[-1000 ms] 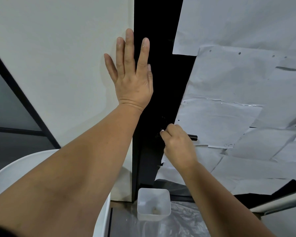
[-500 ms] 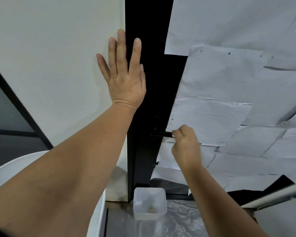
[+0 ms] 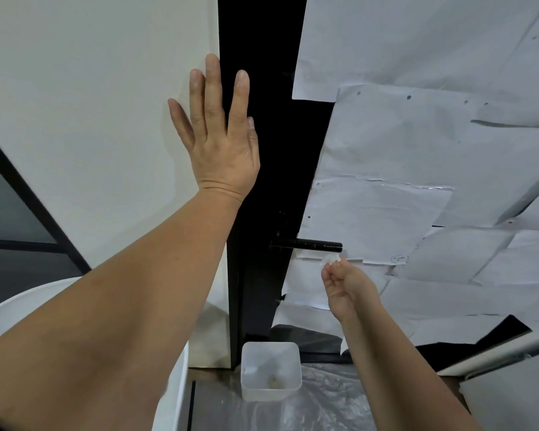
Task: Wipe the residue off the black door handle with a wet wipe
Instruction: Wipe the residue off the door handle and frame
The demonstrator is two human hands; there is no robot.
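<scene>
**Handle wipe in progress: wipe held just clear of lever end**

The black door handle [image 3: 305, 244] is seen at centre frame, projecting horizontally to the right from the dark door edge [image 3: 262, 150]. A few pale specks are noted along the lever's upper surface toward its right end; whether these are residue or reflected light cannot be determined.

The right hand [image 3: 344, 283] is positioned just below and right of the lever's free end. A small bunched wet wipe [image 3: 330, 260] is pinched between its fingertips, and the hand is closed around it. The wipe is judged to be just beside the lever end and not in contact with it.

The left hand [image 3: 221, 135] is laid flat, fingers extended, at upper centre of the frame, across the junction of the pale wall [image 3: 91, 104] and the door edge. Nothing is grasped by it; it is judged to be bracing.

A translucent tub [image 3: 271, 371] stands on the floor at lower centre, directly below the handle, with a small deposit visible at its bottom. White paper sheets [image 3: 417, 150] cover the door face across the right of the frame.

Assessment: wiping is judged to be partly done at most. Completion cannot be confirmed from this view, as the underside and rear of the lever are hidden. A further pass along the full lever is considered likely to be required.
</scene>
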